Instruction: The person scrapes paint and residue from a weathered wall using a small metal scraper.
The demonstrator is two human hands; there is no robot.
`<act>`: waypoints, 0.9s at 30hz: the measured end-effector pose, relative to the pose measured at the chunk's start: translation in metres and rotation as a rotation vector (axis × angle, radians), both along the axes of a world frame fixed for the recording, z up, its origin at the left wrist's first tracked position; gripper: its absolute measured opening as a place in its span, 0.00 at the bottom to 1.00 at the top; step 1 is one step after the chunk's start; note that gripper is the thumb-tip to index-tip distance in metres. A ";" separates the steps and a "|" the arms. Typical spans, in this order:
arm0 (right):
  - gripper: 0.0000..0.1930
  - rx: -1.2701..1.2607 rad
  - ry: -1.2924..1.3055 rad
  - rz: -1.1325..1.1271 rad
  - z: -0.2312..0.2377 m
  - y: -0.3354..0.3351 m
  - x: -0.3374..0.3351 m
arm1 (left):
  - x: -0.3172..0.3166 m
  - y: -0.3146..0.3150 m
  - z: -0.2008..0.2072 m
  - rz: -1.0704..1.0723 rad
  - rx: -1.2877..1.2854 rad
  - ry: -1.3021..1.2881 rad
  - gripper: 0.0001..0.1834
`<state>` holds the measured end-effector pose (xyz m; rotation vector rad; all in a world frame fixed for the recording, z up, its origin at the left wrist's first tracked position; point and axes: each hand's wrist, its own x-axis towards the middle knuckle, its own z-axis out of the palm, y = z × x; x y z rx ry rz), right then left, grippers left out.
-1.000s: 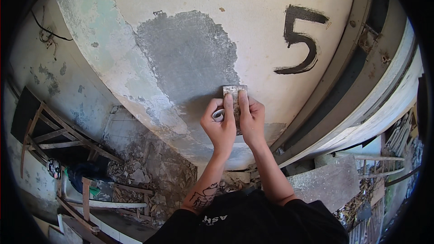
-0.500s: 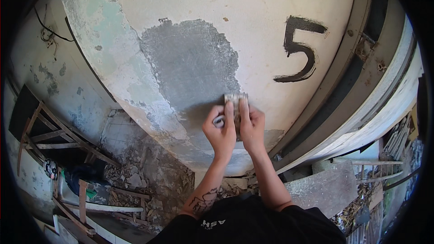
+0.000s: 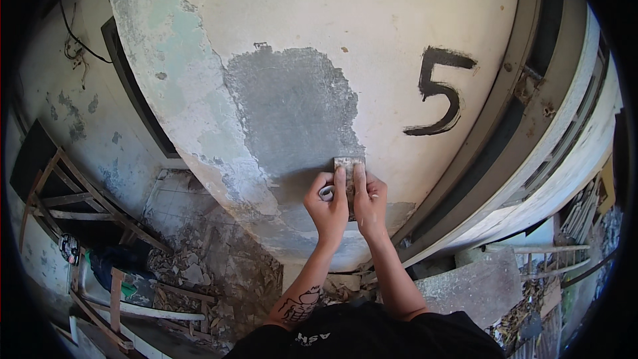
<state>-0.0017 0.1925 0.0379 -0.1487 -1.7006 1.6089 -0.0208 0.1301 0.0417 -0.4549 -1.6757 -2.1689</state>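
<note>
Both my hands press a small, flat rectangular block [image 3: 349, 161], worn and stained off-white and brown, upright against the wall. My left hand [image 3: 325, 206] is closed on its left side, thumb laid along its face. My right hand [image 3: 370, 206] grips the right side the same way, with whitish smears on its fingers. A pale curled piece [image 3: 326, 193] shows inside my left hand; its kind I cannot make out. The block's lower part is mostly hidden by my hands. It touches the wall at the lower right edge of a rough grey patch [image 3: 292, 106] within the cream paint.
A black painted numeral [image 3: 444, 90] marks the cream wall [image 3: 392, 20] at right. Flaking green paint [image 3: 176, 46] runs down its left. A dark-framed opening [image 3: 558, 26] stands at far right. Rubble [image 3: 199, 266] and wooden frames [image 3: 100, 206] lie at lower left, a grey board [image 3: 472, 286] at lower right.
The view has shifted, so the wall and my hands appear lower. Against the grey patch, the block sits slightly further left. Both hands keep their hold.
</note>
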 end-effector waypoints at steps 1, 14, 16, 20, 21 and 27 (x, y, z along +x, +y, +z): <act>0.20 -0.020 -0.017 0.003 0.001 -0.001 0.001 | -0.001 0.001 0.000 0.004 0.014 0.012 0.16; 0.23 -0.072 0.031 0.004 0.030 -0.004 -0.001 | -0.003 -0.001 0.034 -0.050 0.075 0.070 0.16; 0.23 -0.096 0.069 0.030 0.031 -0.005 -0.002 | -0.003 -0.002 0.026 -0.073 0.073 0.042 0.17; 0.23 -0.130 -0.021 0.028 0.009 -0.004 -0.006 | -0.005 -0.005 0.013 -0.025 0.036 0.065 0.17; 0.23 -0.148 0.007 0.035 0.017 -0.004 -0.006 | -0.003 -0.005 0.021 -0.046 0.049 0.066 0.17; 0.19 -0.139 0.026 0.088 0.007 0.000 -0.004 | -0.002 -0.001 0.016 -0.008 0.064 0.106 0.16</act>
